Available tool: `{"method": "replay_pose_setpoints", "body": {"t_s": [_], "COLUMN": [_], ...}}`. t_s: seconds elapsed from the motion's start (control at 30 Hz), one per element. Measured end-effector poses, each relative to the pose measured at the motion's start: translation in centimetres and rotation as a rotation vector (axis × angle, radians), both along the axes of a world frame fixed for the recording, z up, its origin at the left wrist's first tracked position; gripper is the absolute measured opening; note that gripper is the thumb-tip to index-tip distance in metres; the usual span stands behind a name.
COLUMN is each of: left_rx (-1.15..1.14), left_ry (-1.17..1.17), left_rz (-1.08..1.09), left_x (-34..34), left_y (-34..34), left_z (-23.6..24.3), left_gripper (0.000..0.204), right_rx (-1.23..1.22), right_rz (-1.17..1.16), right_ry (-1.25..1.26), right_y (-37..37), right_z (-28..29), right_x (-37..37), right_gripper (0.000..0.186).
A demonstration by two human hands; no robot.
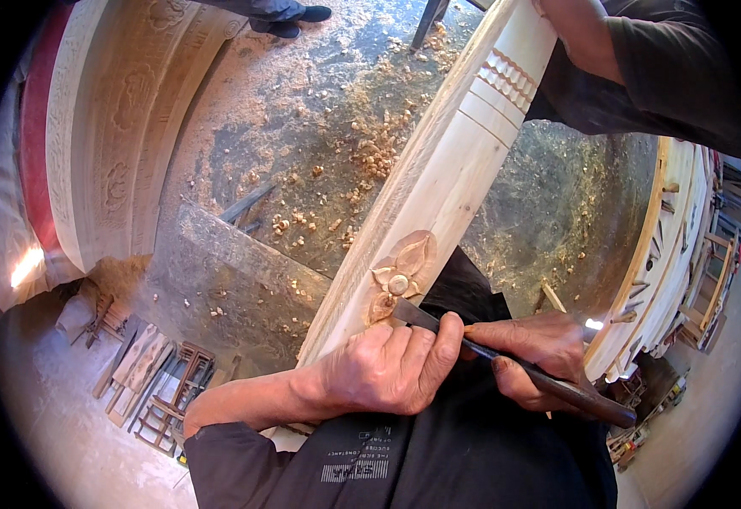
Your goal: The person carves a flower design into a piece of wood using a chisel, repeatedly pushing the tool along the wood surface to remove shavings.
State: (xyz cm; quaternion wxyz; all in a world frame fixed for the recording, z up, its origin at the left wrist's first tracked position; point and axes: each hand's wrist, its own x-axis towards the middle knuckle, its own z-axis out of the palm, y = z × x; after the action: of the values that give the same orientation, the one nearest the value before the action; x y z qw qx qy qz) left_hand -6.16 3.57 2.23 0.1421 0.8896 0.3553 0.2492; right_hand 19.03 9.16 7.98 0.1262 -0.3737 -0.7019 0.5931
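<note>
A long pale wooden beam (438,195) runs slantwise from the upper right down to me. Near its lower end is a carved flower (398,284) with a round centre and leaf-like petals. My left hand (387,365) is closed on the front part of a wood chisel (557,386), its wrist close to the beam's end. Further back, my right hand (540,348) grips the same chisel by its dark shaft, thumb along it. The flat blade touches or nearly touches the flower's lower petals; the exact contact of its edge is hard to see.
Another person's arm (587,38) lies at the beam's far end. Wood shavings (379,144) litter the floor. Large carved panels (125,127) stand at the left. A bench (642,254) with several hand tools is at the right, and wooden pieces (137,365) lie at the lower left.
</note>
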Motion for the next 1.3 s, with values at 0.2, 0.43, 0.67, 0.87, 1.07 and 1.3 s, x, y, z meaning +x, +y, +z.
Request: {"method": "replay_pose_setpoints", "body": {"t_s": [0.2,0.43,0.67,0.87,1.07,1.3], "left_rx": [0.01,0.008,0.018,0.019,0.017,0.032], "left_ry": [-0.018,-0.01,0.01,0.033,0.06,0.049], "left_rz": [0.011,0.025,0.019,0.018,0.005,0.01], "left_x": [0.0,0.0,0.0,0.0,-0.1,0.1], "left_y": [0.0,0.1,0.3,0.4,0.5,0.2], "left_z": [-0.3,-0.3,-0.2,-0.1,-0.1,-0.4], "left_gripper": [0.039,0.041,0.039,0.036,0.038,0.036], "right_rx": [0.027,0.005,0.0,-0.026,-0.015,-0.004], "right_rz": [-0.003,-0.058,-0.059,-0.045,-0.011,-0.102], "right_ry": [-0.018,-0.024,0.048,0.09,0.108,0.226], "right_y": [0.3,0.4,0.2,0.5,0.4,-1.9], "right_z": [0.5,0.8,-0.5,-1.4,-2.2,-4.6], "right_x": [-0.3,-0.9,-0.5,-0.1,0.1,0.3], "right_gripper": [0.039,0.036,0.04,0.039,0.039,0.037]}}
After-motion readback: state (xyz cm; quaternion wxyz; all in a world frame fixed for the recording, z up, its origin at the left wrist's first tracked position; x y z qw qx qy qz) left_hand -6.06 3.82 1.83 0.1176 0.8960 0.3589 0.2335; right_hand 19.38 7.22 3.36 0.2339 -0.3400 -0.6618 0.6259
